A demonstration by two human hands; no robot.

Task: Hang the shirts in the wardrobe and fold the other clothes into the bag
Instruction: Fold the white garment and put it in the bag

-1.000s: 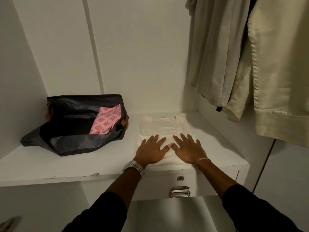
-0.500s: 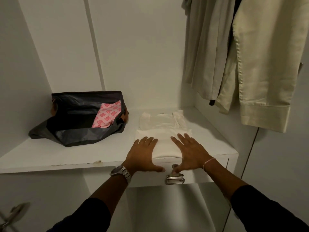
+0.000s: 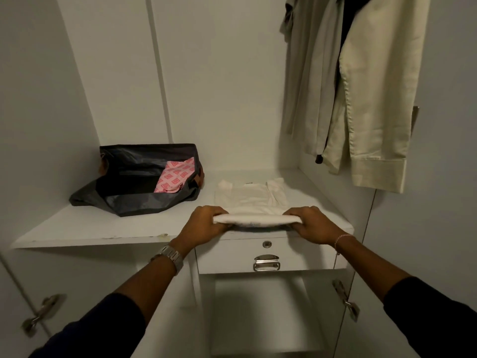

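the near hem of the white garment point(image 3: 251, 200), pressed flat a moment ago, is now lifted, pinched by the left hand point(image 3: 206, 222) and right hand point(image 3: 313, 223), fingers curled; another fold toward 12 o'clock seems begun, the bag point(image 3: 134, 192) at 10 o'clock.

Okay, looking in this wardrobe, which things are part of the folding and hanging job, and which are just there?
Part of the job:
white garment, gripped by left hand and right hand
dark bag
pink patterned cloth inside it
hanging beige shirts

Just there:
shelf
drawer
drawer handle
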